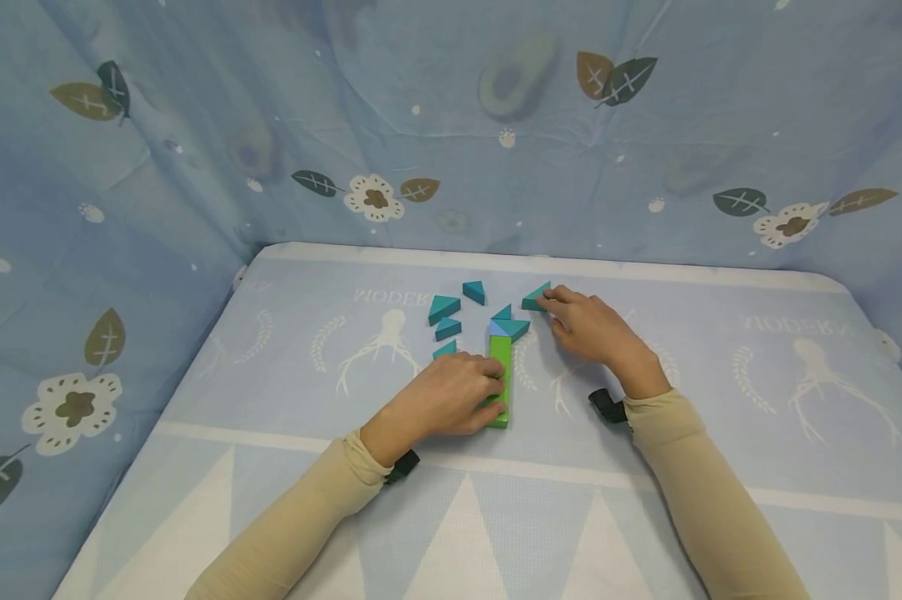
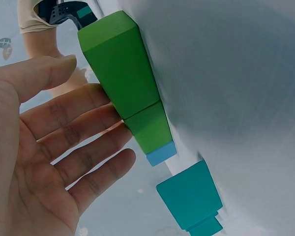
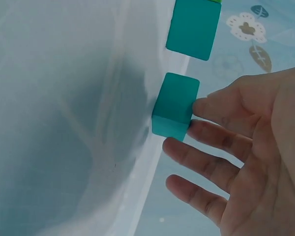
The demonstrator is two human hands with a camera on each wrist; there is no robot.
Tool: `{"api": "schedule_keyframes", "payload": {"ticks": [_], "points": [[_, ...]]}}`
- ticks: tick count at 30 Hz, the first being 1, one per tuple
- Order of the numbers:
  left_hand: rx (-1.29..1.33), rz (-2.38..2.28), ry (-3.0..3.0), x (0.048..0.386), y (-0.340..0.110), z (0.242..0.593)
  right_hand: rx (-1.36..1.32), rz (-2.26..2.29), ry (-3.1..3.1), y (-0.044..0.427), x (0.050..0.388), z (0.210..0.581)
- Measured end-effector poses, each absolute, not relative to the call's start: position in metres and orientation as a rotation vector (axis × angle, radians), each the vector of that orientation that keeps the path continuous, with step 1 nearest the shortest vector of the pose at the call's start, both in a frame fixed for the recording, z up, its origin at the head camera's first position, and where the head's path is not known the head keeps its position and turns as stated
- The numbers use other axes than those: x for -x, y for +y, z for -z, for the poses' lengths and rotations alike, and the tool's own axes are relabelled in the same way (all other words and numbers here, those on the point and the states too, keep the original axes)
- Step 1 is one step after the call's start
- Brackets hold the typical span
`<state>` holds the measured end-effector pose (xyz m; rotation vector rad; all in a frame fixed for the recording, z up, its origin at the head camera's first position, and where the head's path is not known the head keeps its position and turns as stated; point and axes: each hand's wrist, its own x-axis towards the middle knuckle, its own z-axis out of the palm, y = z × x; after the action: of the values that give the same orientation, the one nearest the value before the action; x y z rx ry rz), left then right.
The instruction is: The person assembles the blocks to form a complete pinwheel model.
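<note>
A straight row of bright green blocks lies on the mat, with a light-blue piece at its far end. My left hand rests against the row's left side. In the left wrist view its fingers extend to the green blocks, and the thumb stands apart. Teal triangular blocks adjoin the light-blue end. To their right, the fingertips of my right hand touch another teal triangular block. The right wrist view shows extended fingers beside that block.
Loose teal triangular pieces lie left of the row, among them one at the back and a larger one. Another is partly hidden by my left hand. The patterned mat meets a hanging blue cloth behind.
</note>
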<state>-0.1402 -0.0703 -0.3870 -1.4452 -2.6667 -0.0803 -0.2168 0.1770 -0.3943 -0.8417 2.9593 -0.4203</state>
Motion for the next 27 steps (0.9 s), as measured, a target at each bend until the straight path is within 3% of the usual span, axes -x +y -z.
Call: {"api": "schedule_keyframes", "payload": {"ticks": [27], "points": [[1.466,0.155,-2.705,0.1417,-0.0689,0.3862,0.698,0.488,2.915,0.1785,0.2197,0.401]]}}
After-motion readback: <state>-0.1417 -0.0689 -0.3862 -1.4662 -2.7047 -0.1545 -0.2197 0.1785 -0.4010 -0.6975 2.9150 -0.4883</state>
